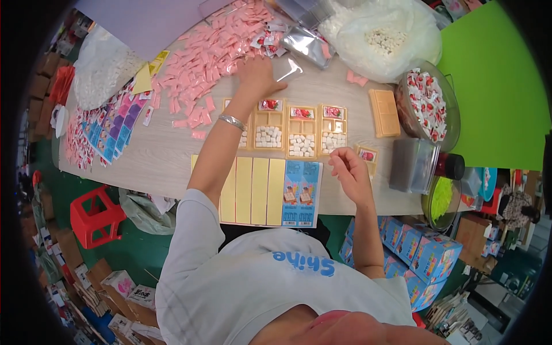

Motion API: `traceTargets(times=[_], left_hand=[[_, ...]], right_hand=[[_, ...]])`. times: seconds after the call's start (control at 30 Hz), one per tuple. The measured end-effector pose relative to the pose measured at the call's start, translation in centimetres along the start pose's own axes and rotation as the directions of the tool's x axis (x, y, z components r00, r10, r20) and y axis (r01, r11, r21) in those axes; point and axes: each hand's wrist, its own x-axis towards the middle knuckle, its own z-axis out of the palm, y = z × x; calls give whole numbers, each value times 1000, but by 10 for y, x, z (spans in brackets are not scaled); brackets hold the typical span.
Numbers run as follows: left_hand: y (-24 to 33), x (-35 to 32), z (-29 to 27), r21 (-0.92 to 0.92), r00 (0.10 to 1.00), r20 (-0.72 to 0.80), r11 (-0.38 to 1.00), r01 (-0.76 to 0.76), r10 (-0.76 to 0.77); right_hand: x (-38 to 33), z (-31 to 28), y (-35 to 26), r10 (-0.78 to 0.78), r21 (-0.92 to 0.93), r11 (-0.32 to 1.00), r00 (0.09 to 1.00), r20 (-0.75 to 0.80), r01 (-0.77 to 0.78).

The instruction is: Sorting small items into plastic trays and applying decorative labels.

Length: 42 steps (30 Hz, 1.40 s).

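With our left hand [257, 75] spread flat on the pile of pink sachets [213, 52] and our right hand [349, 167] pinched loosely on nothing we can see beside the yellow trays [301, 131], we'd probably grab one sachet per slot.

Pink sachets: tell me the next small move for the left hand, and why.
Probably close the left hand on one pink sachet from the pile and bring it back to the yellow trays. The hand lies stretched out at the pile's edge, the trays already hold white pieces and a small picture packet each, and the right hand waits by the nearest tray.
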Motion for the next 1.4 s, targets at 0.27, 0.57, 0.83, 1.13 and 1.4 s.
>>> traceTargets(times=[0.27, 0.57, 0.83, 1.13, 1.4], left_hand=[[17, -27, -57, -599, 997, 0, 798, -65, 80], [110, -121, -17, -930, 909, 320, -94, 354, 266], [117, -128, -22, -736, 997, -79, 675, -47, -17], [171, -124, 10, -403, 866, -170, 769, -497, 471], [193, -106, 35, -270, 896, -13, 862, -430, 443]], right_hand=[[10, 8, -2, 28, 143, 990, 991, -130, -9], [44, -14, 28, 111, 198, 979, 954, -277, -56], [63, -19, 31, -149, -634, 748, 881, -450, -198], [35, -34, 15, -429, -678, 734, 748, -507, -38], [-48, -172, -14, -214, -560, 797, 762, -611, -226]])
